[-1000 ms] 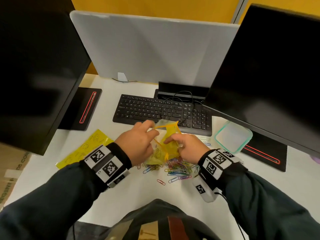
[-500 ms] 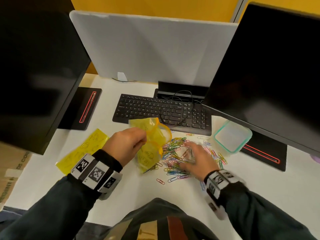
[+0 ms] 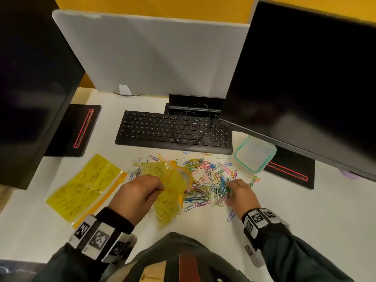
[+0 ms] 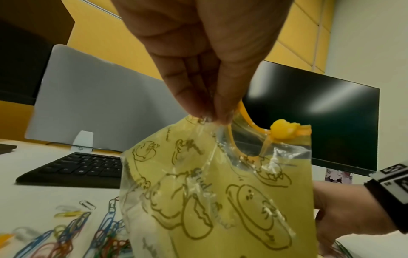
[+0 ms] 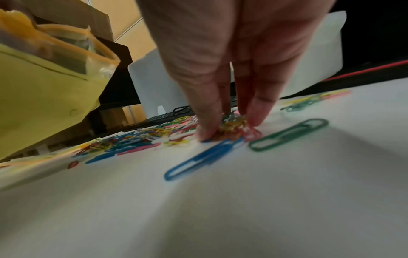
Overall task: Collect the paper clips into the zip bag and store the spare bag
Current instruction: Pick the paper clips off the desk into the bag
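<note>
Left hand (image 4: pixel 205 52) fingers pinching zip bag (image 4: pixel 198 192) rim, right hand (image 3: pixel 241 193) fingers clamped on paper clips (image 3: pixel 205 180) — desk edge near

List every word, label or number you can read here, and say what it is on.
"Gud…": script printed on the zip bag; the rest is lost in creases.
Key legends on the keyboard: too small to read.
Print on the spare bag: too blurred to read.
The wrist bands: coded squares, no words.
</note>
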